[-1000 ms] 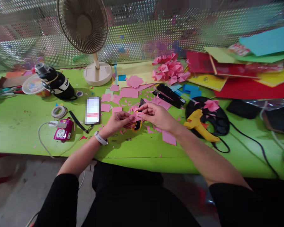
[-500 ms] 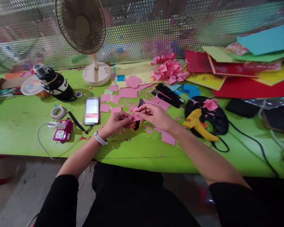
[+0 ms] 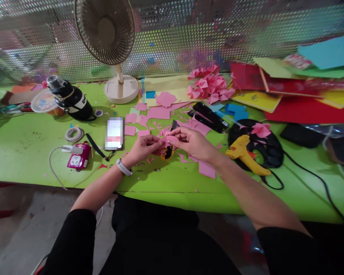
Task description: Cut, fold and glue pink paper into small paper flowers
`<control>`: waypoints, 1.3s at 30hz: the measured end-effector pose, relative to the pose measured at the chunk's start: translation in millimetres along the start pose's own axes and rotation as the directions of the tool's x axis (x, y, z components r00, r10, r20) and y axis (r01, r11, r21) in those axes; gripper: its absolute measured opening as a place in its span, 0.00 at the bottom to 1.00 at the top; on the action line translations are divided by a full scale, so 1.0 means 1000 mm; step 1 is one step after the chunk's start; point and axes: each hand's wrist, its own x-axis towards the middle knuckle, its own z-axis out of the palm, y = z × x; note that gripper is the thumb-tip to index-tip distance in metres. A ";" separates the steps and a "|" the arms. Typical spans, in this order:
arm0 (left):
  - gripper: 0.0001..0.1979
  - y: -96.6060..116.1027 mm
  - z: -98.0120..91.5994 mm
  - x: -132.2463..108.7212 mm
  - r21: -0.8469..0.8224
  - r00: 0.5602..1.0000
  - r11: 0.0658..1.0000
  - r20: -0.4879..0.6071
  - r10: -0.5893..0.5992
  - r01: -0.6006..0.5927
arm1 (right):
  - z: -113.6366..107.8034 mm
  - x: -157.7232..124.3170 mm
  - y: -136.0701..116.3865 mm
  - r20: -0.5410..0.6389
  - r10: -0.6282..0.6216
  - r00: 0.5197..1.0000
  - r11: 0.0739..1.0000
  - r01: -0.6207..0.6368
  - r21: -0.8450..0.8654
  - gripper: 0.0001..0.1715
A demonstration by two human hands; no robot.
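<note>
My left hand [image 3: 143, 148] and my right hand [image 3: 192, 142] meet above the green table [image 3: 23, 152], both pinching one small pink paper piece [image 3: 166, 142] between their fingertips. Under the hands lies a yellow and black tool [image 3: 167, 153], partly hidden. Pink paper squares [image 3: 157, 112] and small cut scraps lie scattered just behind the hands. A loose pink square [image 3: 206, 169] rests by my right wrist. A white band sits on my left wrist.
A desk fan [image 3: 110, 42] stands at the back. Left: a black bottle [image 3: 71, 100], tape roll [image 3: 73, 134], phone [image 3: 114, 133], pink device [image 3: 78, 159]. Right: black stapler [image 3: 210, 115], yellow glue gun [image 3: 245, 154] with cable, folded pink flowers [image 3: 209, 84], coloured card sheets [image 3: 304, 88].
The view has shifted slightly. Both hands stay together on the pink piece, with fingers drawn a little closer over it.
</note>
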 end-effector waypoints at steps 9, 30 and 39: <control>0.23 0.000 0.000 0.000 0.002 1.000 1.000 -0.003 0.005 -0.005 | -0.001 0.000 0.005 0.024 0.036 0.999 0.999 -0.036 0.017 0.24; 0.21 -0.002 0.000 -0.001 0.001 1.000 1.000 0.005 0.014 -0.014 | 0.001 -0.001 0.001 0.016 0.006 1.000 1.000 -0.007 0.024 0.26; 0.24 0.001 0.001 -0.002 -0.021 1.000 0.999 0.013 0.027 -0.027 | 0.002 -0.001 0.002 0.015 0.044 0.999 0.999 -0.044 0.032 0.26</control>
